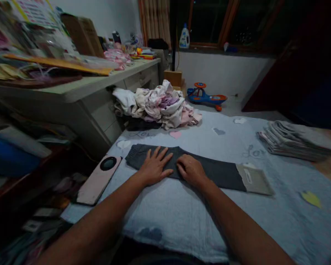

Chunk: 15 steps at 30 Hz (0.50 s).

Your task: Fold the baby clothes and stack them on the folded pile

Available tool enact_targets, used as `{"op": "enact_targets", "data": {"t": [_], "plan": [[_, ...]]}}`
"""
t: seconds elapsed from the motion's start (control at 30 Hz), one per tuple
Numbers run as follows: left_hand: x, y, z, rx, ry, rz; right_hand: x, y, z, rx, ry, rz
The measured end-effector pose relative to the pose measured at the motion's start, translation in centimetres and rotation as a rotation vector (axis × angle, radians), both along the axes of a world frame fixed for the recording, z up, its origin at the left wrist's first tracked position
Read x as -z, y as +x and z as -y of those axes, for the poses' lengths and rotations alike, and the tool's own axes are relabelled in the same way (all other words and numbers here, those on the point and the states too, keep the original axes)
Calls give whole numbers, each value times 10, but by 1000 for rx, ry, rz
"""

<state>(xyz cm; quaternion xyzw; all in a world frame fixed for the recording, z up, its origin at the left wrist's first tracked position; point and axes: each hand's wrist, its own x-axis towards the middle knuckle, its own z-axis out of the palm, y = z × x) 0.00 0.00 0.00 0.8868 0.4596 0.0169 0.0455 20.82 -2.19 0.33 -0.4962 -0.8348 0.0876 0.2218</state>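
Observation:
A pair of dark grey trousers [219,173], folded lengthwise, lies flat on the bed. The gathered waistband is at the left, and the lighter grey leg end at the right bears a small white label. Spread flat on the upper part of the trousers is my left hand [155,166], fingers apart. Close beside it, my right hand [191,168] is closed, its curled fingers on the cloth around the middle of the garment. The fingertips are partly hidden beneath the hand.
A pale blue sheet [182,213] covers the bed. Crumpled clothes [160,103] are heaped at its far left, and a stack of folded grey clothes [298,140] is at the right. A phone [99,180] lies on the left edge. A cluttered desk [71,92] stands beyond.

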Motion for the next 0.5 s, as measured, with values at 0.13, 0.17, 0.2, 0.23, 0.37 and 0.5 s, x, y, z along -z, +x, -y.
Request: {"op": "enact_targets", "data": {"t": [0.13, 0.17, 0.2, 0.23, 0.37, 0.5], "plan": [[3, -3, 2, -26, 34, 18, 2, 5, -5, -28, 21, -11], [3, -4, 3, -33, 38, 20, 2, 5, -6, -38, -1, 8], [4, -5, 4, -39, 38, 23, 3, 5, -6, -42, -28, 35], [4, -6, 5, -45, 36, 26, 4, 4, -6, -40, -56, 66], [6, -12, 9, -75, 29, 38, 3, 1, -4, -18, -132, 159], [5, -25, 8, -79, 28, 45, 2, 0, -4, -22, -149, 201]]}}
